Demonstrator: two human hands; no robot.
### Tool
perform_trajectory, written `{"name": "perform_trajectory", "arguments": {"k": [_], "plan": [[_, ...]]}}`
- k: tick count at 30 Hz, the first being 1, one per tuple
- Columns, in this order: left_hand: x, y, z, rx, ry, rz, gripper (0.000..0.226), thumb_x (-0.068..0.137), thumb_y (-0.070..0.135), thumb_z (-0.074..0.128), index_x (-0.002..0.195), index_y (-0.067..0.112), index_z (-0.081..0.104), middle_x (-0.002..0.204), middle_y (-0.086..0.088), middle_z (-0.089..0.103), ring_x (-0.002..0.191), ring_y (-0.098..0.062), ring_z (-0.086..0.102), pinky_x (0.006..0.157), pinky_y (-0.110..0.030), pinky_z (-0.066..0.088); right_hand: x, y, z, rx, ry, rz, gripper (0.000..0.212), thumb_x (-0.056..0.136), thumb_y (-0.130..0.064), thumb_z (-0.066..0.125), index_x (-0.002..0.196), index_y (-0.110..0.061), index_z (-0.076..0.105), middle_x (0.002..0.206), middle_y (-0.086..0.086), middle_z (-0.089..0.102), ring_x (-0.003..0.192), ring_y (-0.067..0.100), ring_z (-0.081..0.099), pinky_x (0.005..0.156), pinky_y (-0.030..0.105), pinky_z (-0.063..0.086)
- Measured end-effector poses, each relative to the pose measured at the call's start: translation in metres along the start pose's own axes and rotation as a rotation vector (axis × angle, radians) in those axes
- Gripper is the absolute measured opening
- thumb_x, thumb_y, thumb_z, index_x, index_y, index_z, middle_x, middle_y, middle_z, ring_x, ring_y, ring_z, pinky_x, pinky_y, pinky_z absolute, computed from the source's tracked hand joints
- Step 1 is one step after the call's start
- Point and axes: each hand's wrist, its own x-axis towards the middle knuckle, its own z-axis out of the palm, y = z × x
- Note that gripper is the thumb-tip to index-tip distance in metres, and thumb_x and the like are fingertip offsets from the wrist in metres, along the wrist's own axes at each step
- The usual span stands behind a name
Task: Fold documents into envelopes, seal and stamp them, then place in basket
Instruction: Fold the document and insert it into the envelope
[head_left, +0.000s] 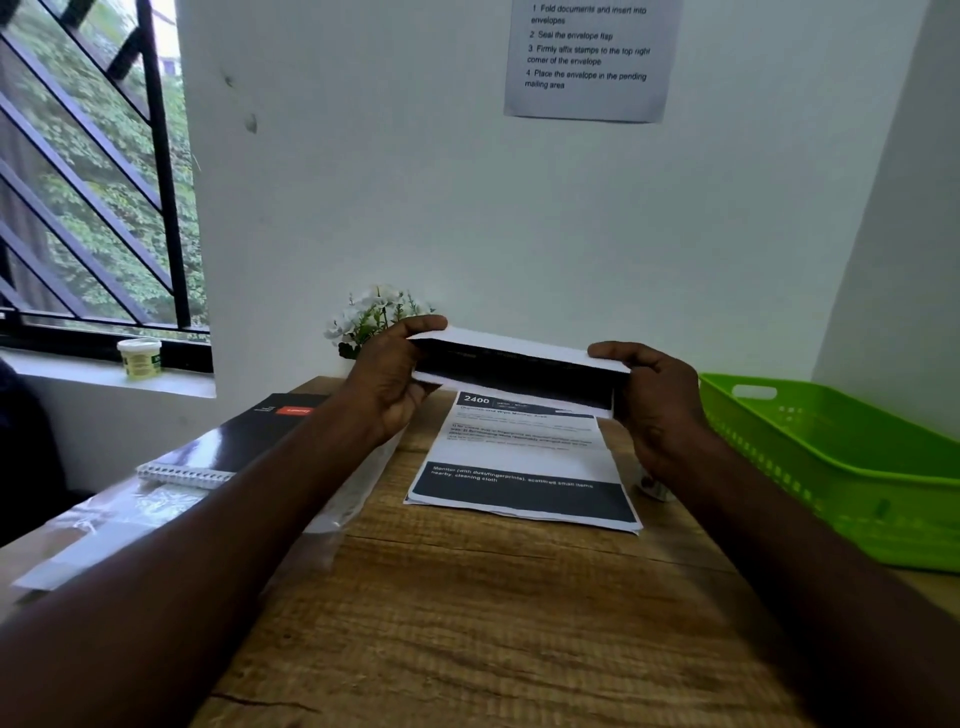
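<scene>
Wall notice (589, 57): at 12 o'clock on the white wall; it reads "1 Fold documents and insert into envelopes", "2 Seal the envelope flap", "3 Firmly affix stamps to the top right corner of the envelope", "4 Place the envelope in the pending mailing area".
Document (522, 358): a partly folded sheet held in the air above the far end of the wooden table (467, 623); long axis runs left to right, the left end a little higher; white outer face up, the dark printed inside facing the camera.
Left hand (387, 384): grips the document's left end, thumb curled over the top edge, fingers underneath.
Right hand (657, 402): grips the right end the same way, thumb on top, fingers wrapped below.
Printed sheets (524, 467): flat on the table just below the held document, toward 6 o'clock of it; header reads "2400"; a dark band lower down reads "Monitor (with dust/fingerprints), scattered small items nearby, cleaning cloth"; the smaller print is too blurred to read.
Black box (260, 431): at 9 o'clock on the table, with a red label whose lettering I cannot make out; a spiral notebook (182, 475) lies beside it.
Green basket (852, 467): at 3 o'clock, by the right forearm.
White flowers (376, 312): behind the left hand, against the wall.
Small jar (139, 357): on the window sill at 9 o'clock, label unreadable.
</scene>
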Motion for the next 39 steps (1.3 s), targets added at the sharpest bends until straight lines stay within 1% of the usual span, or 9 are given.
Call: {"name": "perform_trajectory", "arguments": {"k": [3,6,8,11,14,21,26,34,39], "plan": [[-0.002,0.003,0.001,-0.081,-0.005,-0.057,0.008,0.089,0.000,0.067,0.096,0.004,0.070,0.093,-0.014,0.071,0.074,-0.022,0.073,0.062,-0.031,0.063,0.001,0.000,-0.001,0.027,-0.028,0.043,0.031,0.085,0.016,0.060,0.085,-0.008,0.078,0.087,0.014,0.076,0.076,0.028,0.072,0.069,0.035,0.062],[-0.003,0.007,0.000,-0.141,-0.028,-0.068,0.028,0.075,0.002,0.069,0.102,-0.004,0.070,0.100,-0.019,0.072,0.081,-0.027,0.073,0.070,-0.037,0.065,0.000,-0.003,0.001,0.052,-0.018,0.077,0.028,0.087,0.015,0.058,0.091,-0.005,0.079,0.085,0.010,0.076,0.067,0.020,0.071,0.059,0.026,0.061],[-0.002,0.007,-0.002,-0.172,-0.014,-0.057,0.026,0.084,0.002,0.058,0.105,-0.006,0.071,0.107,-0.021,0.071,0.091,-0.030,0.071,0.076,-0.039,0.065,0.000,-0.003,0.002,0.072,0.011,0.095,0.027,0.089,0.012,0.056,0.097,-0.001,0.078,0.085,0.009,0.075,0.069,0.020,0.070,0.056,0.025,0.059],[0.002,0.004,-0.002,-0.115,0.028,-0.020,0.022,0.096,0.000,0.055,0.113,0.000,0.069,0.111,-0.018,0.069,0.093,-0.027,0.070,0.069,-0.033,0.064,0.002,-0.001,0.002,0.036,0.034,0.086,0.032,0.088,0.011,0.050,0.096,0.000,0.079,0.088,0.009,0.075,0.078,0.025,0.068,0.064,0.032,0.057],[0.002,-0.002,-0.001,0.030,0.041,0.021,0.035,0.095,-0.007,0.058,0.129,0.000,0.064,0.118,-0.020,0.069,0.094,-0.026,0.069,0.062,-0.028,0.062,0.004,0.002,0.003,-0.047,0.072,0.032,0.040,0.083,0.011,0.045,0.089,-0.007,0.081,0.090,0.009,0.078,0.082,0.026,0.070,0.070,0.036,0.055],[-0.006,-0.002,0.008,0.254,0.023,0.225,0.023,0.090,-0.007,0.060,0.100,0.009,0.074,0.088,-0.007,0.077,0.076,-0.018,0.072,0.065,-0.023,0.058,-0.005,-0.005,0.002,-0.279,0.165,-0.356,0.039,0.074,-0.012,0.045,0.085,-0.023,0.080,0.087,-0.008,0.078,0.085,0.014,0.072,0.087,0.042,0.057],[-0.013,-0.009,0.012,0.379,-0.079,0.364,0.023,0.080,0.005,0.066,0.099,0.012,0.078,0.104,-0.021,0.077,0.101,-0.040,0.073,0.085,-0.040,0.056,-0.017,0.001,0.011,-0.563,-0.062,-0.527,0.026,0.093,-0.034,0.061,0.110,-0.024,0.078,0.108,-0.016,0.076,0.104,-0.002,0.067,0.103,0.036,0.051],[-0.027,-0.009,0.023,0.397,-0.259,0.376,0.022,0.089,-0.005,0.064,0.099,0.009,0.076,0.102,-0.018,0.078,0.098,-0.031,0.074,0.085,-0.041,0.058,-0.023,0.007,0.021,-0.645,-0.158,-0.648,0.014,0.093,-0.025,0.072,0.103,-0.021,0.081,0.098,-0.015,0.078,0.091,-0.001,0.070,0.088,0.022,0.051],[-0.033,-0.009,0.027,0.470,-0.301,0.406,0.011,0.088,0.011,0.078,0.097,0.006,0.078,0.102,-0.018,0.077,0.094,-0.027,0.073,0.083,-0.040,0.057,-0.026,0.005,0.024,-0.604,-0.121,-0.666,0.010,0.091,-0.019,0.074,0.095,-0.019,0.082,0.091,-0.011,0.078,0.087,0.001,0.071,0.079,0.012,0.047]]}}
